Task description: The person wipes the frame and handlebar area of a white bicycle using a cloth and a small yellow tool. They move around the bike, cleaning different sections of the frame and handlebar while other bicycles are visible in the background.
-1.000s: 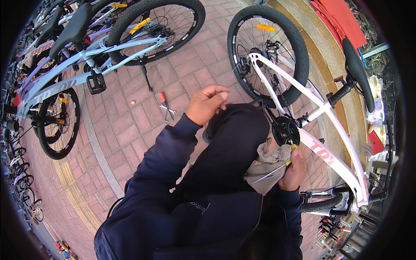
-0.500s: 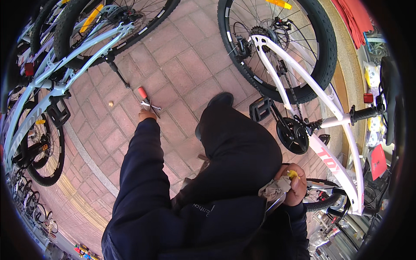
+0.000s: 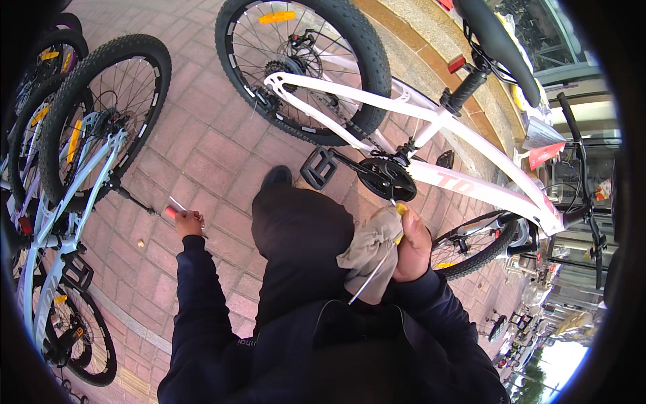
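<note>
On the left, over the paving, my left hand is closed around a red-handled screwdriver. A slim silver tool sticks out beside the red handle; its kind is hard to tell. At the right, by my bent knee, my right hand grips a crumpled beige cloth. A thin metal rod runs along the cloth, and a small yellow piece shows at the thumb. My fingers hide how the rod and the yellow piece relate.
A white bicycle stands at the right, its black pedal near my knee. Light-blue bicycles are crowded at the left, with a kickstand reaching toward my left hand. A small tan lump lies on the brick paving.
My left hand has taken up the tools from the paving. My right hand has come forward with the cloth, and the view has turned toward the right.
</note>
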A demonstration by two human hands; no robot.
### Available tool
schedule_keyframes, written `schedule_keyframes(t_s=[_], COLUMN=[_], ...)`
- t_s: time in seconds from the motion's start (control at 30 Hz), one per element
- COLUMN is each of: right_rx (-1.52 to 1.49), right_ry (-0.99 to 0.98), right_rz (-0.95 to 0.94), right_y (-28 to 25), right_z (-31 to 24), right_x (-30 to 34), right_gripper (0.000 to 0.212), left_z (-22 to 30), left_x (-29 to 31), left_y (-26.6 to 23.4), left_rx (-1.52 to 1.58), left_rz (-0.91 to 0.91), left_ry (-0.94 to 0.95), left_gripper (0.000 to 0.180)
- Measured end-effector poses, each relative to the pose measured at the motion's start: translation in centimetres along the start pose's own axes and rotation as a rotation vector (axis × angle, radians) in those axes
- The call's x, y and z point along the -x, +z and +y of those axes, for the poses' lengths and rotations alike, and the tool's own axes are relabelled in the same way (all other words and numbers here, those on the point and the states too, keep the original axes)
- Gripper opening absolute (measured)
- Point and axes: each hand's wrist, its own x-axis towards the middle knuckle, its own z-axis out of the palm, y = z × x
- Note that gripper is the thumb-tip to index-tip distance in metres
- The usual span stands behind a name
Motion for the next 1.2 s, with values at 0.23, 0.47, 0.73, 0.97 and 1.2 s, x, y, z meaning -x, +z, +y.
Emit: schedule_keyframes(t_s=[0.23, 0.47, 0.73, 0.97, 1.2], right_rx=[0.029, 0.65, 1.218, 0.937, 0.391], right_ry=[-0.47, -0.544, -0.821, -0.711, -0.378], right_rz=[0.092, 0.078, 0.502, 0.298, 0.238], right_y=[-0.1, -3.2, -9.9, -14.7, -16.6], right_z=[-3.0, -5.5, -8.1, -7.6, -8.0], right_x=[2.5, 9.2, 13.4, 14.6, 15.2], right_gripper=[0.025, 0.027, 0.037, 0.024, 0.016], left_z=[22.6, 22.9, 17.5, 15.3, 13.8], left_x=[23.2, 42.9, 48.2, 49.7, 46.9], left_y=[13.0, 21.4, 27.0, 28.9, 30.2], left_rx=[0.483, -0.202, -0.554, -0.608, -0.674], left_rz=[-1.117, -1.825, -1.687, -1.644, -1.646], left_ry=[0.409, 0.503, 0.633, 0.765, 0.772], left_gripper=[0.013, 0.016, 0.022, 0.021, 0.025])
